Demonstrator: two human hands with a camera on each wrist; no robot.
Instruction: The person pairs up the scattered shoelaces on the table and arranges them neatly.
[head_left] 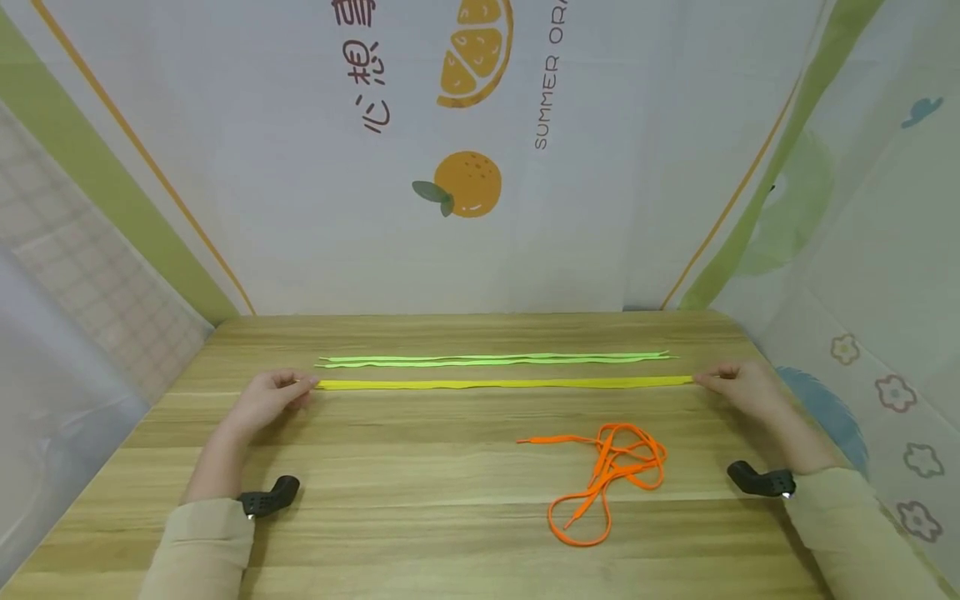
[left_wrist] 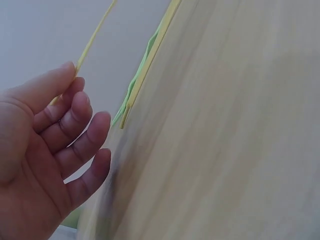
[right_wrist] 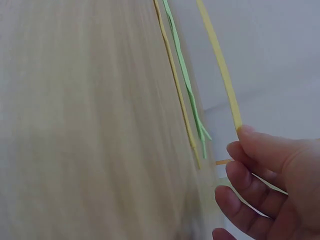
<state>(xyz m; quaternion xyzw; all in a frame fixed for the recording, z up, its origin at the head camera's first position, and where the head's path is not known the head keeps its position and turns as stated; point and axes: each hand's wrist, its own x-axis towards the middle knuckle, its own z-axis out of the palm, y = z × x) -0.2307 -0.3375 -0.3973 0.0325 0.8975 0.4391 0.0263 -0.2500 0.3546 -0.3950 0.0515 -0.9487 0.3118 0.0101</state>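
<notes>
My left hand (head_left: 272, 402) pinches one end of a yellow shoelace (left_wrist: 93, 39) between thumb and index finger. The other end is pinched by my right hand (head_left: 744, 390), so the lace runs straight and taut between them, raised over the table in both wrist views. Beneath it a second yellow shoelace (right_wrist: 175, 75) lies straight on the wood; the two overlap in the head view. Just behind lie two light green shoelaces (head_left: 495, 360), side by side and parallel to the yellow ones. The remaining fingers of both hands are loosely bent.
An orange shoelace (head_left: 619, 468) lies in a loose tangle on the near right part of the wooden table (head_left: 390, 467). A white cloth with orange prints (head_left: 570, 233) hangs behind the table's back edge, and further cloths hang at both sides.
</notes>
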